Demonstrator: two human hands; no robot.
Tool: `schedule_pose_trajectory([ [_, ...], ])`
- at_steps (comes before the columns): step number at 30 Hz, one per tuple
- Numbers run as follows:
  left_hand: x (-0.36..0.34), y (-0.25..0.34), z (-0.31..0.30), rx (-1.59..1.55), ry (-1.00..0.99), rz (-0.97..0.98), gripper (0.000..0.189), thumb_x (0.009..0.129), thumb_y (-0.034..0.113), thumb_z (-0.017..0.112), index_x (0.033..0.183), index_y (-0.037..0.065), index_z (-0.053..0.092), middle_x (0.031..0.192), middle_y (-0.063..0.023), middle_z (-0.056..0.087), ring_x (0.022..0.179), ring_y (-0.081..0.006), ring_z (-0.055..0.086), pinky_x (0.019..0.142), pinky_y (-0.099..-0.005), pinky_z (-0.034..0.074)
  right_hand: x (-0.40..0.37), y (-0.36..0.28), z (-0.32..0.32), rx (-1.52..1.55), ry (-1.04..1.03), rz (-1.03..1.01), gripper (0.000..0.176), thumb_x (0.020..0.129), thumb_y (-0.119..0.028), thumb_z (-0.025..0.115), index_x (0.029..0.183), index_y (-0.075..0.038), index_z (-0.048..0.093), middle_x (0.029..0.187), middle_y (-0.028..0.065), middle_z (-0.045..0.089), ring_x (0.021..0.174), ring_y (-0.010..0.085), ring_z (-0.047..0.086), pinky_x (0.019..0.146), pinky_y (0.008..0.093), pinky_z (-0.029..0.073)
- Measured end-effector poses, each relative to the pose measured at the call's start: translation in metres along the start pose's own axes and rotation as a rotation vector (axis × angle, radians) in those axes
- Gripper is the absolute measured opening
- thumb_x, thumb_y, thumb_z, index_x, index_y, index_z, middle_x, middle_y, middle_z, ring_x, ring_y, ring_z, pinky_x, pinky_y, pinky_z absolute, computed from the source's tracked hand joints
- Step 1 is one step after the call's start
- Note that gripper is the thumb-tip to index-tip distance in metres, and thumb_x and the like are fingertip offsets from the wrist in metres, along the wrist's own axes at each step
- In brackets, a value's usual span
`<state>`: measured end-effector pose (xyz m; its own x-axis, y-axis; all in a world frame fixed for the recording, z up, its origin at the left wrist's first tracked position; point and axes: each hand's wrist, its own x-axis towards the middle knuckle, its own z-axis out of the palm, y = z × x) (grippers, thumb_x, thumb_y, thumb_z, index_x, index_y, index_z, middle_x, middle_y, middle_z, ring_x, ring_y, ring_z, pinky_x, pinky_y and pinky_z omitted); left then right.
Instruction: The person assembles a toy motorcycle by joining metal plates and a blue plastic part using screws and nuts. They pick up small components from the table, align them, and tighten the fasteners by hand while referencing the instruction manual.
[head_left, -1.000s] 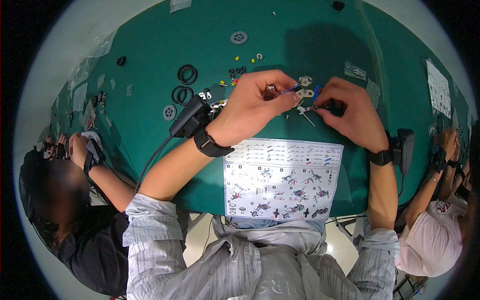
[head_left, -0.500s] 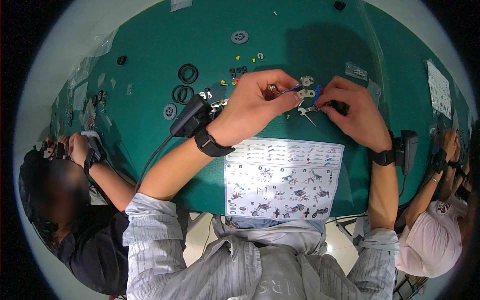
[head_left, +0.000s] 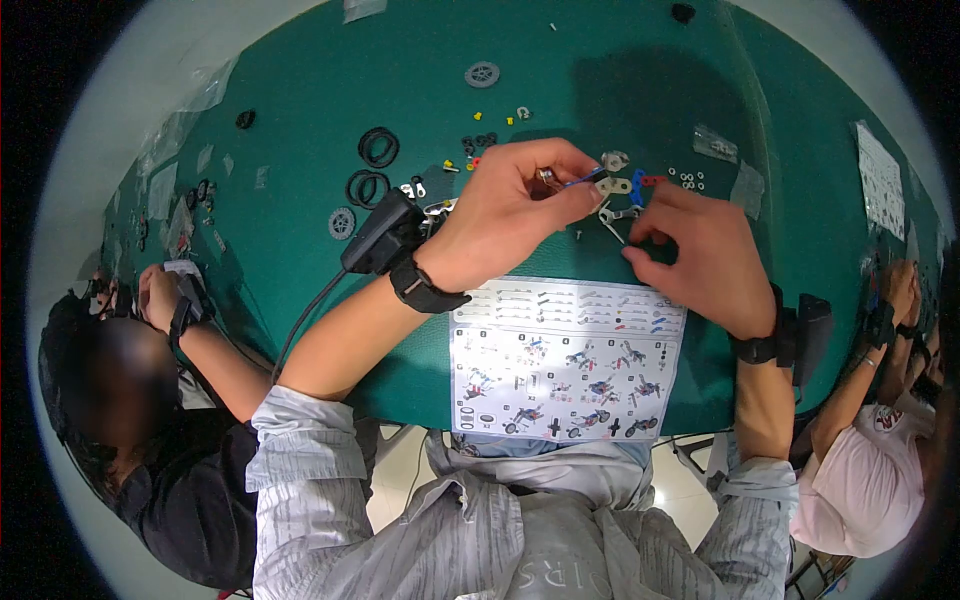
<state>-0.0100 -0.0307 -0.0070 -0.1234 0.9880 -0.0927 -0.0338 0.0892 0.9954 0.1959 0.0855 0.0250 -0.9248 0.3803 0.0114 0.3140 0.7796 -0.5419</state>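
My left hand [head_left: 515, 205] is closed in a pinch on a small part assembly [head_left: 590, 178] with blue and dark pieces and a metal end; the fingers hide much of it. By its fingertips lies a pale strip with holes [head_left: 613, 186]. My right hand [head_left: 695, 255] hovers over the table with thumb and forefinger apart, and nothing shows between them. Close to its fingertips are a small metal wrench [head_left: 622, 213] and a thin metal rod [head_left: 613, 232]. Just beyond are a blue holed piece [head_left: 638, 188] and a red holed strip [head_left: 654, 181], partly behind the hand.
Black tyres [head_left: 378, 147], grey wheels [head_left: 482, 75] and small black and yellow pieces lie left of and beyond my hands. Several small pale rings [head_left: 686, 180] and a plastic bag [head_left: 714, 143] are on the right. A printed instruction sheet [head_left: 565, 370] lies nearest me. People sit on both sides.
My right hand has moved down and toward me, its thumb and forefinger parting. The red strip and pale rings now show beyond it. My left hand stays nearly still.
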Motion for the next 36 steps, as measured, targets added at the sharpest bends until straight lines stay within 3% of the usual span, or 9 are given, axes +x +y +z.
schedule_pose_trajectory([
  [2, 0.0, -0.001, 0.001, -0.018, 0.005, 0.009, 0.012, 0.093, 0.01, 0.067, 0.102, 0.002, 0.067, 0.086, 0.0028, 0.064, 0.073, -0.0031, 0.053, 0.063, -0.0203, 0.042, 0.0, 0.0, 0.003, -0.051, -0.02, -0.011, 0.014, 0.075, -0.018, 0.075, 0.08, -0.007, 0.067, 0.083, 0.0078, 0.061, 0.07, 0.0287, 0.065, 0.062, 0.0404, 0.052],
  [5, 0.0, 0.0, 0.0, -0.02, 0.001, 0.006, 0.012, 0.093, 0.01, 0.067, 0.101, 0.002, 0.067, 0.085, 0.0034, 0.063, 0.073, -0.003, 0.053, 0.063, -0.0204, 0.042, 0.001, -0.003, 0.005, -0.026, -0.078, -0.009, 0.019, 0.072, -0.01, 0.079, 0.087, -0.002, 0.069, 0.085, 0.0098, 0.065, 0.071, 0.0243, 0.068, 0.063, 0.0344, 0.053],
  [8, 0.001, -0.002, 0.0, -0.024, 0.002, 0.018, 0.011, 0.093, 0.01, 0.068, 0.1, 0.002, 0.067, 0.085, 0.0034, 0.063, 0.073, -0.003, 0.053, 0.063, -0.0204, 0.042, 0.002, -0.002, 0.008, 0.056, -0.067, -0.089, 0.016, 0.078, -0.019, 0.073, 0.088, -0.007, 0.07, 0.086, 0.0086, 0.063, 0.073, 0.0304, 0.066, 0.063, 0.0413, 0.052],
  [14, 0.0, 0.001, 0.002, -0.022, 0.015, 0.014, 0.012, 0.093, 0.011, 0.068, 0.101, 0.002, 0.068, 0.085, 0.0031, 0.063, 0.073, -0.0031, 0.053, 0.063, -0.0204, 0.042, 0.002, -0.009, 0.005, 0.011, -0.143, -0.139, 0.021, 0.079, -0.019, 0.072, 0.096, -0.006, 0.072, 0.09, 0.0104, 0.065, 0.076, 0.031, 0.066, 0.063, 0.0407, 0.052],
  [17, 0.0, 0.001, 0.001, -0.029, 0.005, 0.004, 0.013, 0.093, 0.011, 0.068, 0.101, 0.002, 0.068, 0.085, 0.0032, 0.063, 0.072, -0.003, 0.053, 0.063, -0.0205, 0.041, 0.002, 0.0, -0.004, 0.037, -0.037, -0.128, 0.02, 0.078, -0.015, 0.073, 0.095, -0.006, 0.07, 0.089, 0.011, 0.065, 0.075, 0.0311, 0.065, 0.062, 0.04, 0.052],
  [20, 0.0, 0.002, 0.002, -0.026, 0.004, 0.0, 0.013, 0.093, 0.011, 0.068, 0.101, 0.002, 0.068, 0.084, 0.0031, 0.064, 0.072, -0.003, 0.053, 0.063, -0.0207, 0.041, 0.004, 0.016, -0.022, 0.007, 0.068, 0.05, 0.018, 0.077, -0.01, 0.073, 0.094, -0.005, 0.069, 0.088, 0.0109, 0.064, 0.076, 0.03, 0.066, 0.063, 0.0389, 0.051],
  [27, 0.0, 0.001, 0.001, -0.005, 0.004, 0.015, 0.013, 0.093, 0.011, 0.067, 0.102, 0.002, 0.068, 0.084, 0.0029, 0.064, 0.071, -0.003, 0.052, 0.063, -0.0207, 0.041, 0.006, 0.026, -0.008, 0.024, 0.038, -0.089, 0.014, 0.078, -0.008, 0.074, 0.092, -0.009, 0.071, 0.093, 0.0075, 0.063, 0.082, 0.028, 0.067, 0.07, 0.0368, 0.054],
  [36, -0.001, 0.0, 0.002, -0.013, 0.011, 0.019, 0.014, 0.094, 0.011, 0.067, 0.104, 0.001, 0.068, 0.084, 0.0027, 0.064, 0.072, -0.003, 0.052, 0.062, -0.0206, 0.041, 0.009, 0.029, -0.004, -0.013, 0.047, -0.109, 0.012, 0.079, -0.007, 0.074, 0.09, -0.007, 0.072, 0.095, 0.0076, 0.064, 0.083, 0.0283, 0.067, 0.072, 0.0376, 0.054],
])
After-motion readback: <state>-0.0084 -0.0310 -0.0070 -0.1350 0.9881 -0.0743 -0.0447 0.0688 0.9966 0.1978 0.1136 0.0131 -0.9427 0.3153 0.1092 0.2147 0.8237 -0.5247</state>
